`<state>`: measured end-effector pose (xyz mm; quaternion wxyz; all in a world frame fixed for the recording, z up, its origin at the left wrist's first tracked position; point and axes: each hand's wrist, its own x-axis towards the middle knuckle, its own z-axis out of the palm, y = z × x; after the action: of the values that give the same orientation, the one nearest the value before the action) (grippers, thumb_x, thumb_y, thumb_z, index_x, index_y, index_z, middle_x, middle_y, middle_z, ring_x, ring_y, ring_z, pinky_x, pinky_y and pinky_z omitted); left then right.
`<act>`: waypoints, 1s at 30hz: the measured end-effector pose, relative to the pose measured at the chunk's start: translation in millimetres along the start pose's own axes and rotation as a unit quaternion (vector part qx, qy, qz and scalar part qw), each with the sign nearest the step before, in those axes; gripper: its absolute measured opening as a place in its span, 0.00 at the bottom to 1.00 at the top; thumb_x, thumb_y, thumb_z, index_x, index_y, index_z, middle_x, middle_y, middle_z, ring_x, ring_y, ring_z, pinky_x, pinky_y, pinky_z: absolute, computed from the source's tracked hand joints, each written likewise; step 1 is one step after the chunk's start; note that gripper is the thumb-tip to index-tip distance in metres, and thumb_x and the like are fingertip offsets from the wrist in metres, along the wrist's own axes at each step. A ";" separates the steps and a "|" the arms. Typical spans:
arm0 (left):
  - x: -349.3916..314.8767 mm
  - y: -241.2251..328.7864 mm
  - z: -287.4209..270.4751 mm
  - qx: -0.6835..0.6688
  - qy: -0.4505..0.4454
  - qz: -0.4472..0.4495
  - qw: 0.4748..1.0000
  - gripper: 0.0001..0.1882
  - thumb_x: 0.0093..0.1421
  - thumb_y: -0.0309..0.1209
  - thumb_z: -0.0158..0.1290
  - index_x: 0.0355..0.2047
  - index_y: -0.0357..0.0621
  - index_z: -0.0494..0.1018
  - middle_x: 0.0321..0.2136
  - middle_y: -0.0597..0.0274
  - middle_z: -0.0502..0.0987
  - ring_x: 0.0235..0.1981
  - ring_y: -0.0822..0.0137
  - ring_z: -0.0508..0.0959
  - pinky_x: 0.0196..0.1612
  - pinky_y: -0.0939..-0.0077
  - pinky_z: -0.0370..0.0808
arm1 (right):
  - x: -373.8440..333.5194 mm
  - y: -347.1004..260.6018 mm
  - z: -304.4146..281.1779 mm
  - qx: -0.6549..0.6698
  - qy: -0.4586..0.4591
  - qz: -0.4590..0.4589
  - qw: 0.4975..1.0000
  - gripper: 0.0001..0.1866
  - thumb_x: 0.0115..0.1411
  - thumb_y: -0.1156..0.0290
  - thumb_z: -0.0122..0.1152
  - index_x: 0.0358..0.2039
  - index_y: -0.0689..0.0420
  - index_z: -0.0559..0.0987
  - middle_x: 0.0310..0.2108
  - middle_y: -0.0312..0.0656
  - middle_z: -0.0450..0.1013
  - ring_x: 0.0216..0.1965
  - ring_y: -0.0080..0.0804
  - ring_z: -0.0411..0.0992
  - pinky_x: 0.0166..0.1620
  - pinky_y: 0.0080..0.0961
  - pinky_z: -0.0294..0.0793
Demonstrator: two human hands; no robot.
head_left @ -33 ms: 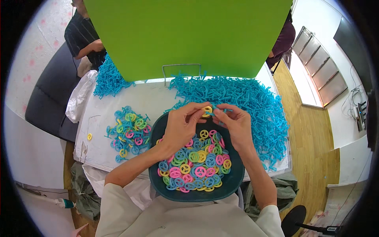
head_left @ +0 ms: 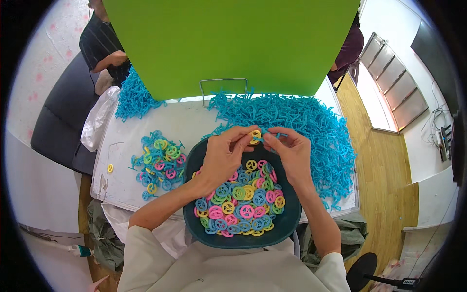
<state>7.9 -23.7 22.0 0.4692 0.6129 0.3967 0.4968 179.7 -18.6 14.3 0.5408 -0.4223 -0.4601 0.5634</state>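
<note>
Hands (head_left: 258, 151) around yellow ring (head_left: 255, 134)

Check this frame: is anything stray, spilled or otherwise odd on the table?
One yellow ring lies alone near the white table's left edge, apart from the small pile of rings. Otherwise nothing stands out: both hands hold a yellow ring piece above the dark bowl.

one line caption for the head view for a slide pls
Both hands, left hand and right hand, pinch a yellow ring over a dark bowl of coloured rings.
</note>
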 end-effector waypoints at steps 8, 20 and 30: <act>4.1 -8.2 -8.5 -0.050 -0.019 -0.022 0.998 0.12 0.62 0.18 0.49 0.46 0.34 0.70 0.41 0.57 0.75 0.43 0.70 0.77 0.47 0.78 0.76 | -0.5 -1.3 4.3 -0.221 0.018 -0.176 0.959 0.10 0.53 0.80 0.65 0.38 0.63 0.80 0.33 0.37 0.77 0.32 0.18 0.74 0.36 0.15 0.74; -0.3 -12.9 -2.5 0.103 0.095 0.209 0.968 0.16 0.53 0.14 0.56 0.42 0.39 0.73 0.39 0.57 0.76 0.37 0.63 0.80 0.39 0.76 0.80 | -4.3 4.0 12.4 -0.038 0.006 -0.092 0.995 0.13 0.61 0.74 0.58 0.46 0.63 0.75 0.40 0.40 0.75 0.37 0.22 0.74 0.44 0.19 0.75; 4.5 -39.7 -4.4 0.308 -0.055 0.185 0.931 0.19 0.50 0.17 0.56 0.43 0.42 0.71 0.36 0.54 0.74 0.39 0.55 0.78 0.37 0.65 0.77 | 6.8 6.1 0.1 0.065 0.046 -0.022 0.997 0.18 0.64 0.70 0.55 0.53 0.62 0.67 0.38 0.40 0.75 0.39 0.23 0.75 0.42 0.20 0.77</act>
<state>3.6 -8.9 -15.2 0.1778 0.8163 0.3834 0.3937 177.9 -11.8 8.5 0.5997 -0.4019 -0.4065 0.5601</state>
